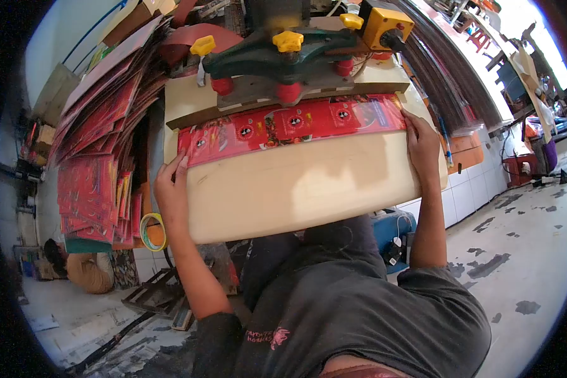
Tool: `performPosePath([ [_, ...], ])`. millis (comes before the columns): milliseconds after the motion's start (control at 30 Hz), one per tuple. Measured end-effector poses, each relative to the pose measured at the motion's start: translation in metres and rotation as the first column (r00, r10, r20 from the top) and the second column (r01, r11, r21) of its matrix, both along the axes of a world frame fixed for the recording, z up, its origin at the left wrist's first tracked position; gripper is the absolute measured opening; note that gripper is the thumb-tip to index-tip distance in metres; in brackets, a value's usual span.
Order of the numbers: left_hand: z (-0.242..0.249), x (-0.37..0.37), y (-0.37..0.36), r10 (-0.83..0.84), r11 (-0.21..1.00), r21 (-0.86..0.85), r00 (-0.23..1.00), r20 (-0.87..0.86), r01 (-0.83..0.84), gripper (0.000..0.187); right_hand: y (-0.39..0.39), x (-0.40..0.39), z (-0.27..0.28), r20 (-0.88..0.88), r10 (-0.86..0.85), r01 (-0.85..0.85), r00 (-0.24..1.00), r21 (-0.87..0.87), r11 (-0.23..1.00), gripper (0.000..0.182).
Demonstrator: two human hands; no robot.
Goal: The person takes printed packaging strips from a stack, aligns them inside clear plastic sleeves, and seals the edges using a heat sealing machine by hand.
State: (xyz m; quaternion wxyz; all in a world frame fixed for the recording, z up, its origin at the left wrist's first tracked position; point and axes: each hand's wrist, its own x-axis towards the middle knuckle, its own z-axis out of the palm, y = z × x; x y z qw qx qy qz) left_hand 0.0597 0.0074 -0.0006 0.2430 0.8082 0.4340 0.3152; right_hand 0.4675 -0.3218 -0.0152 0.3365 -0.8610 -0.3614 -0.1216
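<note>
A long red printed sheet (290,125), glossy with round logos and food pictures, lies across a cream-coloured board (264,189). My left hand (172,179) pinches the sheet's left end, fingertips at its corner. At the opposite end my right hand (422,142) holds the sheet, its thumb along the edge and the other fingers partly hidden. Just beyond the sheet's far edge stands a dark green machine head (283,53) with yellow knobs (288,41) and red feet (289,92). A cardboard-coloured strip (195,108) runs along the far edge of the sheet.
Tall stacks of red printed sheets (94,189) lean at the left. A yellow tape roll (152,232) hangs near my left forearm. Behind on the right sits a yellow control box (387,26); dark stacked sheets (444,75) lie beyond it. A blue case (392,233) is below the board.
</note>
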Motion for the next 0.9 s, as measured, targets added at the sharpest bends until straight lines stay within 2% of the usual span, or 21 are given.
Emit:
performPosePath([
  [267,-0.0028,0.0007,0.0025,0.006,1.0,-0.022,1.0,0.003,-0.005,0.036,-0.0006,-0.0019,0.0034,-0.03,0.001,-0.001,1.0,0.005,1.0,0.027],
  [400,-0.0026,-0.0004,0.0022,0.017,1.0,-0.004,1.0,-0.002,-0.017,0.036,-0.001,-0.0011,0.0024,-0.03,-0.015,0.014,0.999,-0.032,0.999,0.027],
  [900,-0.0068,-0.0036,0.0074,-0.021,0.999,0.046,1.0,0.011,0.021,0.036,0.0005,-0.0038,0.0043,-0.025,-0.012,0.012,1.0,-0.004,1.0,0.027],
])
